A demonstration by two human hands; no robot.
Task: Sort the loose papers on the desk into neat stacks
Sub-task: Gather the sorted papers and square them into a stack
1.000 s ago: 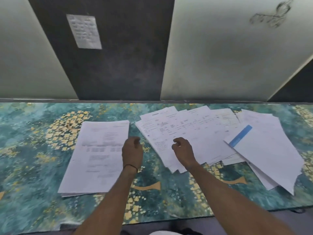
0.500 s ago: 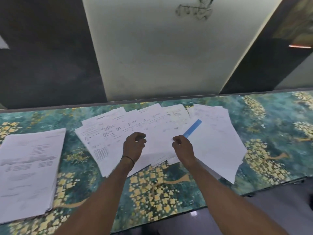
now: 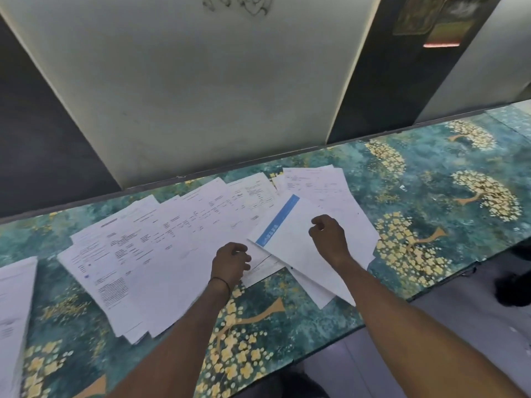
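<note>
Looking barely started: one neat stack (image 3: 14,305) sits at 9 o'clock, loose papers (image 3: 172,248) still fanned mid-desk; left hand (image 3: 230,262) and right hand (image 3: 329,239) rest curled, gripping nothing I can see.

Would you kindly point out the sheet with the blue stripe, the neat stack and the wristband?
sheet with the blue stripe (image 3: 298,248), head view, its white face.
neat stack (image 3: 14,305), head view, top sheet.
wristband (image 3: 221,281), head view, on the left wrist.
</note>
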